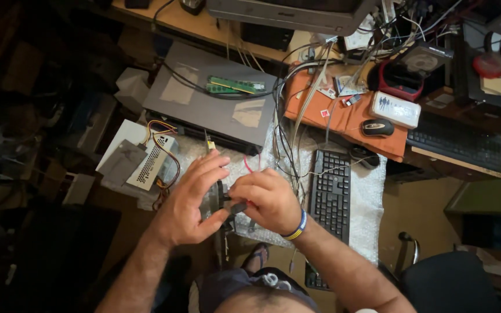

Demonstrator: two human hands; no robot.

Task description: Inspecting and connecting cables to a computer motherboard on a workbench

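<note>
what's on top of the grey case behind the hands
Two green memory sticks lie on the grey case, with a dark cable running across it and two pale patches. What is under the sticks is covered.
</note>
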